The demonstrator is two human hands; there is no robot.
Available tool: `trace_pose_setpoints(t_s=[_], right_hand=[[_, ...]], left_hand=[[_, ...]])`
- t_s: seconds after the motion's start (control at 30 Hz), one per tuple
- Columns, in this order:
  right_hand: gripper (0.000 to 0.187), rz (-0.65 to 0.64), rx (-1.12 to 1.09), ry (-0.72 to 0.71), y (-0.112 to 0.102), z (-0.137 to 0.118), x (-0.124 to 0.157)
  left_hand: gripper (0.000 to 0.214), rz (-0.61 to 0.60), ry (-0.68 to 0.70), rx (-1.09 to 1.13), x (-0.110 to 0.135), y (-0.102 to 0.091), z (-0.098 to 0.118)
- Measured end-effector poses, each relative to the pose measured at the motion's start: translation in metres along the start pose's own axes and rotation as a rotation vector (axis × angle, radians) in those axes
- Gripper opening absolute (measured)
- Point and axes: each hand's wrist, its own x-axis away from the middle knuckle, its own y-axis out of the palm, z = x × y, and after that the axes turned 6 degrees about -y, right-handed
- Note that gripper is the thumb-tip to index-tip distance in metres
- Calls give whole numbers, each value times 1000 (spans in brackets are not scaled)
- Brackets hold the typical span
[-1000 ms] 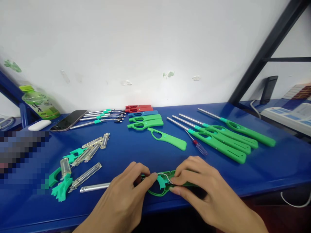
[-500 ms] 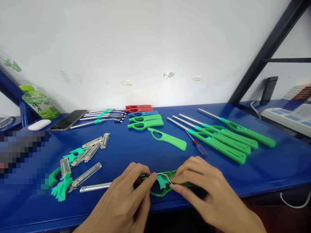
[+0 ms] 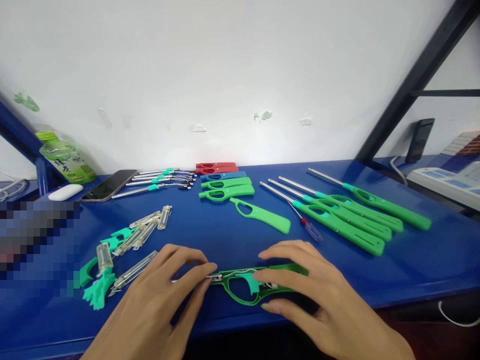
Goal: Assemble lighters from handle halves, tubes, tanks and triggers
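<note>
In front of me at the table edge lies an opened green lighter casing, the half shell of a long-nosed lighter. A teal trigger sits in it, and a white wire runs along its upper edge. My left hand pinches the metal tube at the casing's front end; most of the tube is hidden behind the hand. Over the casing's handle side, my right hand has its fingers spread, one fingertip at the trigger. Its palm hides part of the handle.
Left lie clear fuel tanks and teal triggers. Behind are a phone, tubes with wires, coloured shells and a loose green shell. Right are a screwdriver and several assembled lighters.
My left hand has moved left from the trigger area to the tube. My right fingers have let go of the white wire and spread apart. The wire now lies along the casing.
</note>
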Motion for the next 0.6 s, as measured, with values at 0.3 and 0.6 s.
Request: trace_pose_setpoints(t_s=[0.3,0.6], right_hand=[[24,160,-86,51,1,0,-5],[19,151,-119,106,3,3,-6]], left_hand=[[26,-53,3,28,-2,1,0],[28,-67,13,36,-3,9,7]])
